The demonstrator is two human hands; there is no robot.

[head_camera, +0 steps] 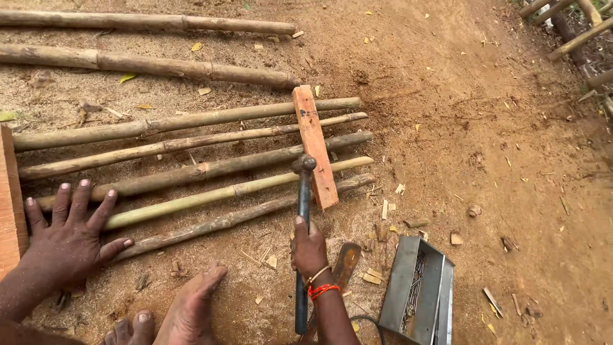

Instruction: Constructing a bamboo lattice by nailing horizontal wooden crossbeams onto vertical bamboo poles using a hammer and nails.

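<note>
Fingers of the left hand (69, 239) lay spread flat across the row of long brown and green bamboo poles (211, 169), well left of the reddish flat wooden slat (315, 147) laid over them. The right hand (309, 248), just below the slat, was clenched around the dark-handled metal hammer (302, 236), whose head touched the slat. Right of the slat stood a grey metal nail box (418, 291).

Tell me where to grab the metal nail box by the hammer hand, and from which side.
Judging by its pose, grip the metal box by its raised left wall, coming from above. The top is open, nails lie inside, and the right hand with the hammer sits left.
</note>
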